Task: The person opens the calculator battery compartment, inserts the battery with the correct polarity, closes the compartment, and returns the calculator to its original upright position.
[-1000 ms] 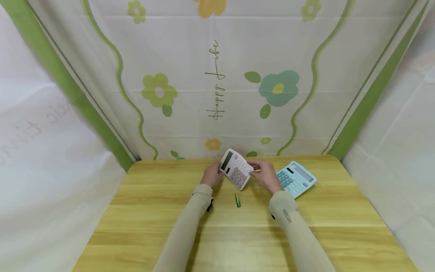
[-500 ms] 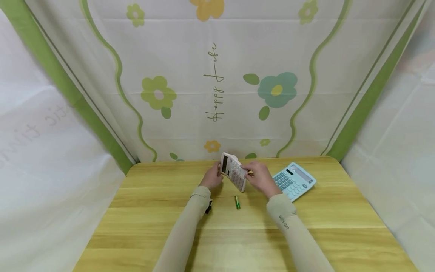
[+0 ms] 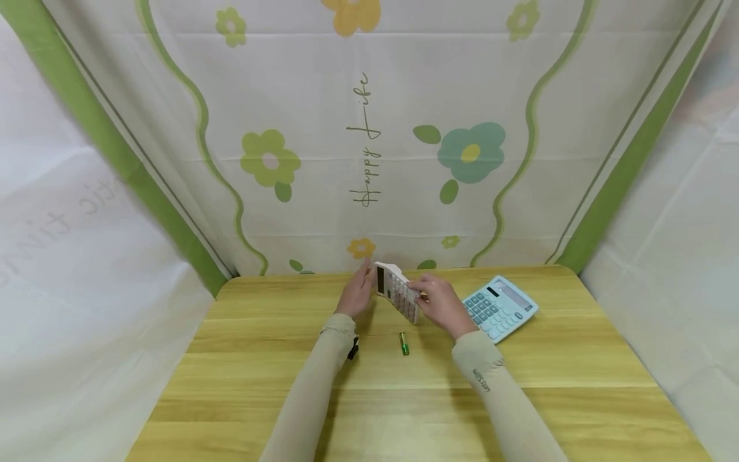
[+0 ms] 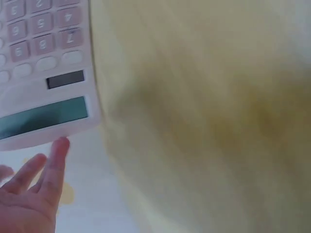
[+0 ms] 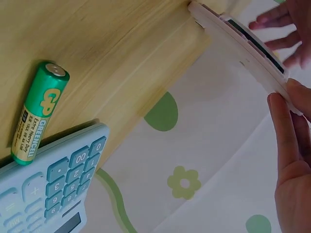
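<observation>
A pale pink calculator (image 3: pixel 398 296) stands tilted near the back of the table, its keys facing left. My right hand (image 3: pixel 440 304) pinches its edge between thumb and fingers, as the right wrist view also shows with the hand (image 5: pixel 294 165). Beside the display end, my left hand (image 3: pixel 356 292) has its fingers stretched out. In the left wrist view, one fingertip (image 4: pixel 60 144) is at the calculator's display edge; whether it touches is unclear. A green GP battery (image 5: pixel 38 114) lies on the table in front of the calculator.
A light blue calculator (image 3: pixel 501 309) lies on the wooden table (image 3: pixel 260 359), to the right of my right hand. Behind the table's back edge hangs a white cloth (image 3: pixel 323 102) with flower prints. More cloth hangs on both sides.
My left hand has let go of the pink calculator and straightened its fingers. My right hand has shifted left along its edge, and the calculator has turned more edge-on. The battery stays put.
</observation>
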Motion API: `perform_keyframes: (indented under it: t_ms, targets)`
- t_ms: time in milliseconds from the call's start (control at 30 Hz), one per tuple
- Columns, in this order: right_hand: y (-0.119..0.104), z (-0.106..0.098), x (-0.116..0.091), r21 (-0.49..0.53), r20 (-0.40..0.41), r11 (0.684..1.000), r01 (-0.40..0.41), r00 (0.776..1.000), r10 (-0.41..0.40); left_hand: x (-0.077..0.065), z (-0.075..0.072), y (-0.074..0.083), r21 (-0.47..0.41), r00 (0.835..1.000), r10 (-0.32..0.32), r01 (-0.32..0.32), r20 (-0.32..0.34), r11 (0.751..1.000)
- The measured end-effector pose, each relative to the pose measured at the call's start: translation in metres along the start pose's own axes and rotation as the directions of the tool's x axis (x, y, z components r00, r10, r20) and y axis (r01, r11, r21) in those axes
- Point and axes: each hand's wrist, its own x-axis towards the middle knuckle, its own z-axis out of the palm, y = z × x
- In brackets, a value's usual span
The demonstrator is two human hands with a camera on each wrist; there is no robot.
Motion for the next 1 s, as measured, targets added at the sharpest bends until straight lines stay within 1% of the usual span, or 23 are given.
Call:
perform_keyframes:
  t_ms: [67,100,200,300,433,567,667,733,800,867,900,967,1000]
  targets:
    - [0.0,0.0,0.0,-0.003,-0.001,1.0,0.006,1.0,-0.006,0.002,-0.003,0.003,-0.024,0.999,0.024,-0.024,-0.029,0.999]
    - [0.0,0.0,0.0,-0.003,-0.001,1.0,0.01,1.0,-0.01,0.003,-0.003,0.004,-0.033,0.999,0.035,-0.036,-0.033,0.999]
    - [-0.001,0.0,0.0,-0.01,0.0,1.0,0.02,1.0,-0.02,0.004,-0.006,0.008,-0.044,0.997,0.067,-0.069,-0.036,0.997]
    - [-0.002,0.0,-0.001,-0.025,0.005,0.999,0.035,0.999,-0.035,0.005,-0.006,0.009,-0.044,0.996,0.079,-0.081,-0.038,0.996]
    - [-0.003,0.001,-0.002,-0.06,0.015,0.995,0.075,0.997,-0.074,0.003,-0.006,0.008,-0.036,0.997,0.06,-0.063,-0.055,0.997]
    - [-0.003,0.003,-0.003,-0.062,0.025,0.991,0.121,0.993,-0.12,0.002,-0.006,0.006,-0.046,0.996,0.049,-0.052,-0.068,0.998]
    - [-0.002,0.005,-0.003,-0.035,0.042,0.992,0.124,0.992,-0.122,0.001,-0.005,0.006,-0.065,0.997,0.026,-0.031,-0.071,0.997]
    - [0.0,0.006,-0.003,-0.032,0.074,0.993,0.116,0.991,-0.113,0.0,-0.005,0.006,-0.098,0.998,-0.005,-0.002,-0.069,0.995]
    - [0.002,0.008,-0.003,-0.041,0.108,0.994,0.104,0.989,-0.099,0.001,-0.003,0.004,-0.179,0.997,-0.054,0.042,-0.061,0.983]
    - [0.002,0.01,-0.004,-0.06,0.14,0.993,0.1,0.986,-0.091,0.001,-0.001,0.002,-0.293,0.993,-0.106,0.088,-0.047,0.952]
    - [0.002,0.011,-0.005,-0.075,0.154,0.992,0.101,0.984,-0.089,0.001,0.0,0.001,-0.336,0.991,-0.128,0.108,-0.038,0.936]
    - [0.002,0.013,-0.007,-0.102,0.168,0.988,0.114,0.981,-0.096,0.0,0.0,0.0,-0.376,0.987,-0.157,0.136,-0.025,0.917]
    - [0.001,0.014,-0.008,-0.12,0.172,0.984,0.128,0.979,-0.107,-0.002,0.0,0.001,-0.375,0.986,-0.164,0.145,-0.019,0.916]
